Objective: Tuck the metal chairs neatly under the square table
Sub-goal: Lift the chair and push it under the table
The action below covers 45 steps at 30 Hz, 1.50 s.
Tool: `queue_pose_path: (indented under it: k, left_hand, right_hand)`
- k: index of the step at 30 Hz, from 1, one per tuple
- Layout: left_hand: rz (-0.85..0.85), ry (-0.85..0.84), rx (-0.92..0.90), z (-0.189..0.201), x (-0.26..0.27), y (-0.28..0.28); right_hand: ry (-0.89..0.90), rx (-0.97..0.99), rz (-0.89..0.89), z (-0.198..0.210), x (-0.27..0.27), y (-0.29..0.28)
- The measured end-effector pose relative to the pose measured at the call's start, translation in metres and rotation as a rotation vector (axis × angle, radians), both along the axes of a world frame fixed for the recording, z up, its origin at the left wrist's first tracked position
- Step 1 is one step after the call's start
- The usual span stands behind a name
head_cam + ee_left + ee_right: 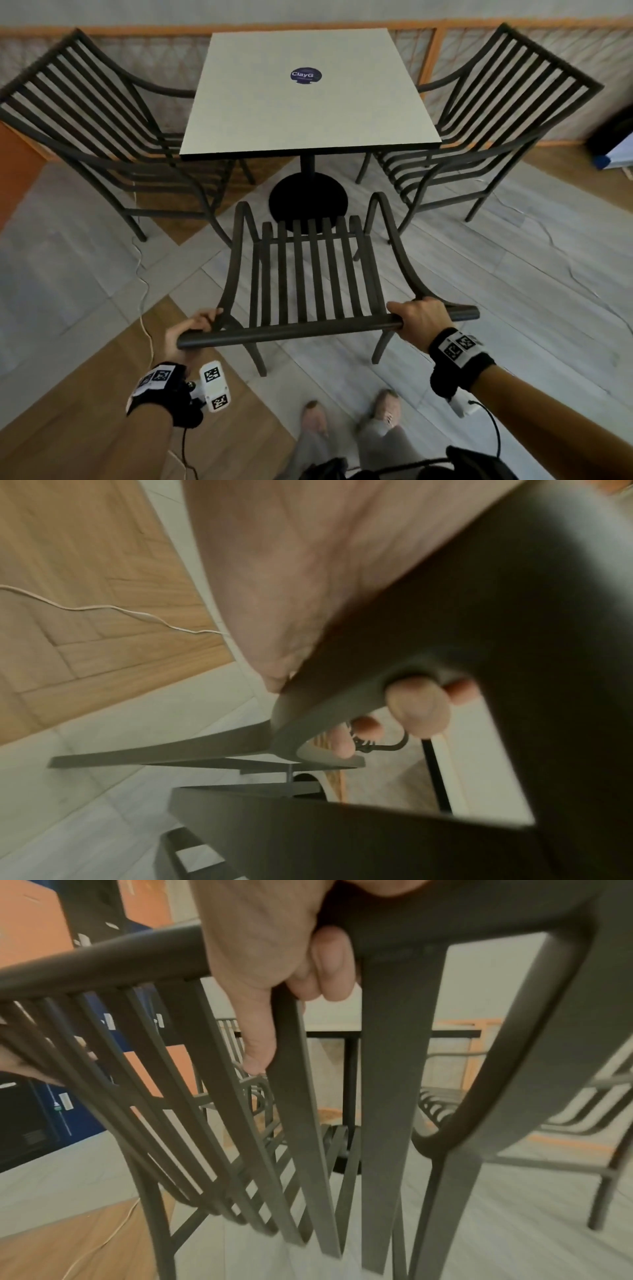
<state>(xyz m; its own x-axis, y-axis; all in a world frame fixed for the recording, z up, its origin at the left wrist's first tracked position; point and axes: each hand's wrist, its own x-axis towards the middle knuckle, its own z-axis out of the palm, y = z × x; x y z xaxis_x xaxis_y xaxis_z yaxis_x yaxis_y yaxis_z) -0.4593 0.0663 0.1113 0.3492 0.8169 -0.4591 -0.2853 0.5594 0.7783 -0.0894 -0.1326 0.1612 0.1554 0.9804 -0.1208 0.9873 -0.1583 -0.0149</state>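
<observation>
A square pale-topped table (pixel 308 102) on a black pedestal base stands ahead. A dark metal slatted chair (pixel 308 274) faces it, its front edge near the pedestal base. My left hand (pixel 191 330) grips the left end of the chair's top rail (pixel 428 615). My right hand (pixel 419 317) grips the rail near its right end, fingers curled round the rail (pixel 103 958). Two more metal chairs stand at the table's sides: the left chair (pixel 102 137) and the right chair (pixel 479 137), their seats partly under the tabletop.
A thin white cable (pixel 144 301) runs over the wood-and-tile floor left of the held chair. An orange-framed railing (pixel 435 54) lies behind the table. My feet (pixel 349 411) stand just behind the chair. Dark and blue objects (pixel 613 144) sit far right.
</observation>
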Motion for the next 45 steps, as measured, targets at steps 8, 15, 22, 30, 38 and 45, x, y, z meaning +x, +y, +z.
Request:
queue_pose_path:
  k: [8, 15, 22, 30, 38, 45]
  left_hand:
    - [-0.303, 0.562, 0.350, 0.002, 0.002, -0.002]
    - [-1.050, 1.198, 0.466, 0.032, 0.030, -0.006]
    - [-1.157, 1.421, 0.674, 0.030, 0.046, 0.018]
    - [-1.019, 1.529, 0.735, 0.042, 0.104, 0.095]
    - [-0.913, 1.523, 0.684, 0.045, 0.144, 0.164]
    - [-0.837, 1.533, 0.649, 0.048, 0.164, 0.201]
  right_hand:
    - [0.078, 0.013, -0.057, -0.030, 0.007, -0.007]
    - [0.017, -0.085, -0.159, -0.034, 0.011, -0.010]
    - [-0.012, -0.264, -0.166, -0.036, 0.023, 0.017]
    - [-0.032, -0.297, -0.180, -0.018, 0.069, 0.109]
    - [0.035, -0.307, -0.198, -0.012, 0.117, 0.192]
    - [0.066, -0.311, -0.208, -0.017, 0.135, 0.236]
